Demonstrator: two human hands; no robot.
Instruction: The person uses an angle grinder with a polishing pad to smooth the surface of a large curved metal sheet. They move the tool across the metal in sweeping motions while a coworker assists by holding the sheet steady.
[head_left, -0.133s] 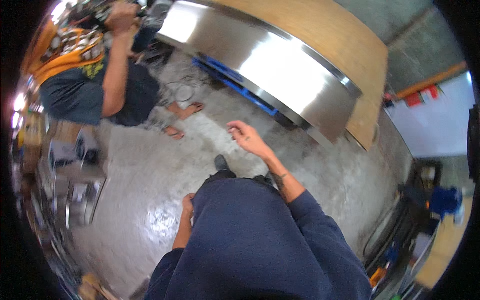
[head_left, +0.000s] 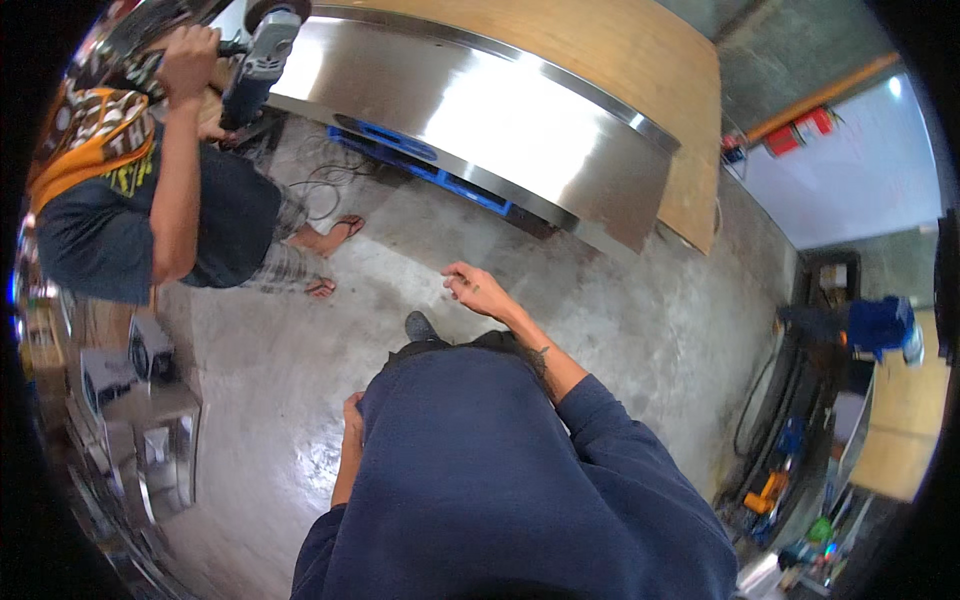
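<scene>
My right hand (head_left: 478, 292) reaches out over the bare floor in front of me. Its fingers are loosely bent and apart, with nothing between them. Low beside my body hangs my left hand (head_left: 353, 412), partly covered by my dark blue shirt (head_left: 470, 460), so its fingers hardly show. Ahead of my right hand, and apart from it, a long shiny stainless-steel panel (head_left: 500, 110) lies along a wooden board (head_left: 640, 50). At the upper left another person (head_left: 215, 215) grips an angle grinder (head_left: 262, 65) near the panel's left end.
Under the panel sits a blue pallet (head_left: 430, 172); a cable (head_left: 322, 190) loops by the person's sandalled feet. A metal stand (head_left: 155, 430) is on the left. Along the right are a blue machine (head_left: 880, 325), an orange tool (head_left: 767, 493) and a red fire extinguisher (head_left: 800, 132).
The view has swung, and the panel and floor sit farther left in it. The grinder in the other person's hands now shows clearly. My hands keep much the same pose.
</scene>
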